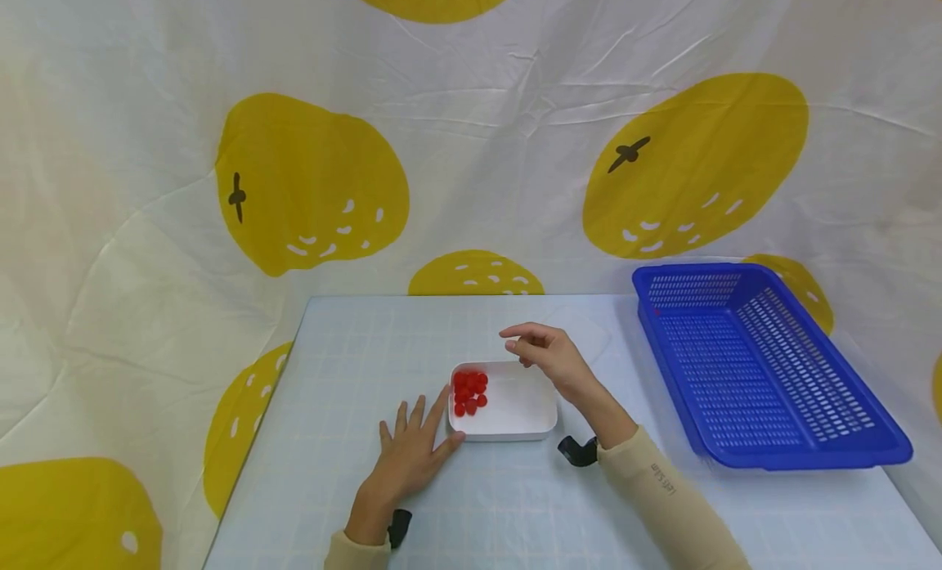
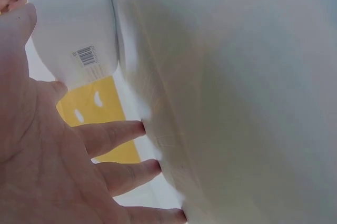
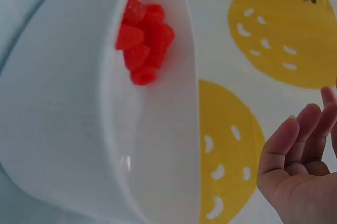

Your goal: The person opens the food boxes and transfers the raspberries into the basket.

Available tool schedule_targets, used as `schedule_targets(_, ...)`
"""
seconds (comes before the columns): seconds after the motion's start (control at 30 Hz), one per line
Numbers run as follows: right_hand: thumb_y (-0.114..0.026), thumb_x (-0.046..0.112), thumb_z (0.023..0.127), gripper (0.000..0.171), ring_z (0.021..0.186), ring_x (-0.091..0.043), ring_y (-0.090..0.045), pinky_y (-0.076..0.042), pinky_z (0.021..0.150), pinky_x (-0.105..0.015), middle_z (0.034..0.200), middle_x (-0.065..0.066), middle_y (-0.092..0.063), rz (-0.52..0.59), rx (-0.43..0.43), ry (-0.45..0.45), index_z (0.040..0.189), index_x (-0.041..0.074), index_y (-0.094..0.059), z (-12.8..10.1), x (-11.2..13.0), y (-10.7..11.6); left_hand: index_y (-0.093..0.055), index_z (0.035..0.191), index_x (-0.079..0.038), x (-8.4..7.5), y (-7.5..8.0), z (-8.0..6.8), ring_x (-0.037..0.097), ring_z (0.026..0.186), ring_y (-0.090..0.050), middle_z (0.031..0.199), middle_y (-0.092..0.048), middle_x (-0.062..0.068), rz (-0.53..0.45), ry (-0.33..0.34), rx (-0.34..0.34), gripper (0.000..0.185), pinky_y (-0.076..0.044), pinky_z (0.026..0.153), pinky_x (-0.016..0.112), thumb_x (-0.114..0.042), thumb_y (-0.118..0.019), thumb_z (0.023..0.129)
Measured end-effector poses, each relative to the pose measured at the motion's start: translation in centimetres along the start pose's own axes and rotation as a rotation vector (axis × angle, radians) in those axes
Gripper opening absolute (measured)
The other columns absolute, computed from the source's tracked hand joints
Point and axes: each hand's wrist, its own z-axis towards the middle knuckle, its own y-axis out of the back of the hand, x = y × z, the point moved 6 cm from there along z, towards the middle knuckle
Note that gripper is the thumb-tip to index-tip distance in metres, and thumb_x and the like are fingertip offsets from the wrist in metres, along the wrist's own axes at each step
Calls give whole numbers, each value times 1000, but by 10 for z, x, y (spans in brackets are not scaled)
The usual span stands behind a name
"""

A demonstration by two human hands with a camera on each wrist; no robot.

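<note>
A white rectangular dish (image 1: 518, 406) stands on the table with several small red raspberry-like pieces (image 1: 469, 390) heaped at its left end. Beside that end, my left hand (image 1: 410, 455) has its fingers spread, the thumb and index finger right at the dish's wall. The left wrist view shows the other fingertips down on the tabletop and a barcode on the dish (image 2: 76, 29). Over the back right rim hovers my right hand (image 1: 555, 361), fingers loosely bent. Nothing shows between its fingers in the right wrist view, where the red pieces (image 3: 145, 45) look bumpy.
A large blue perforated basket (image 1: 736, 374) lies to the right of the dish, with a tiny red spot (image 1: 657, 312) inside its left wall. The pale checked table (image 1: 324, 374) ends at a white cloth with yellow fruit prints (image 1: 312, 181).
</note>
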Motion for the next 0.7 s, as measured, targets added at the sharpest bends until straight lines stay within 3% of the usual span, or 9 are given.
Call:
schedule_targets(0.1,-69,20,97,26,86,-44,-56,-54,80,-44,83,-11,-62,2,9,-19,119,7,-72,-2,-12,-11,-17,161,-34,0,0,0,52,145,-15,159,-29,21,-3,-2,1,84,-4,106,78,-66,-54,93)
schedule_targets(0.2,-69,20,97,24,90,-53,-53,-54,79,-42,86,-16,-63,9,19,-45,117,8,-73,-4,-24,-20,-17,161,-34,1,0,0,53,145,-15,159,-30,22,-4,-6,2,84,-5,106,79,-66,-53,93)
schedule_targets(0.47,-71,22,95,26,90,-28,-57,-51,81,-44,102,-8,-69,-26,63,-120,118,9,-74,-4,-53,-38,-15,161,-36,3,-3,1,53,145,-15,159,-29,21,1,-16,6,83,-4,105,79,-69,-50,93)
schedule_targets(0.57,-74,22,92,26,86,-25,-55,-50,76,-38,97,-8,-68,-58,75,-149,116,11,-75,-5,-60,-42,-14,161,-37,3,-3,1,53,145,-14,160,-28,21,1,-15,10,83,-3,106,79,-69,-50,93)
schedule_targets(0.7,-74,18,91,24,89,-23,-55,-49,71,-32,105,-8,-70,-63,115,-139,114,10,-76,-4,-66,-46,-13,161,-38,4,-4,1,53,145,-13,160,-27,21,-4,-13,10,83,-3,106,78,-68,-50,93)
